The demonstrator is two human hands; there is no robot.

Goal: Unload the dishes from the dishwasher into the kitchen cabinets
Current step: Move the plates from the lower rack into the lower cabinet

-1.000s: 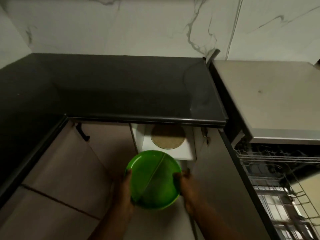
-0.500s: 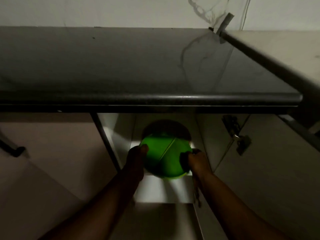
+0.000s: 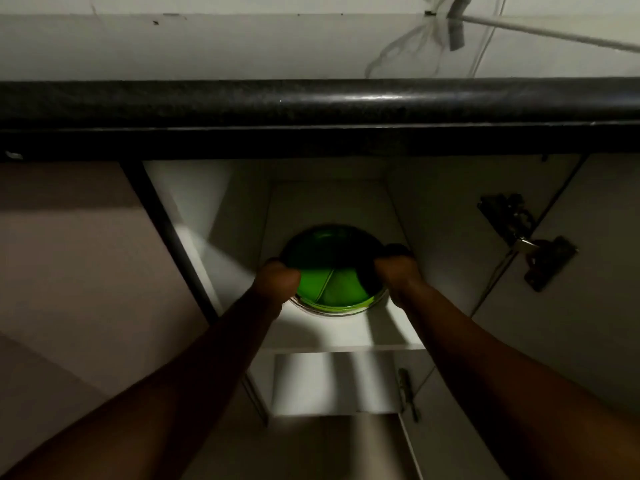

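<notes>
Two bare arms are reaching forward from the bottom corners into an open cabinet [image 3: 332,202] beneath the dark tabletop [image 3: 311,102], whose rounded front edge is running across the whole width. The cabinet's pale interior is standing open, with an upper shelf [image 3: 343,336] catching a patch of light and a lower shelf [image 3: 332,386] showing below it. The open door [image 3: 571,306] is hanging at the right, carrying a metal hinge [image 3: 526,237] on its inner face. On the upper shelf, a green plate [image 3: 329,271] with a raised divider line is lying flat; its far half is sitting in shadow, its near half glowing bright. It seems to be resting on another round, pale-rimmed dish, only a sliver of which is showing at the near edge. The left hand [image 3: 277,277] is closing its grip on the plate's left rim, and the right hand [image 3: 394,268] is closing its grip on the right rim, fingers curling over the edge.
</notes>
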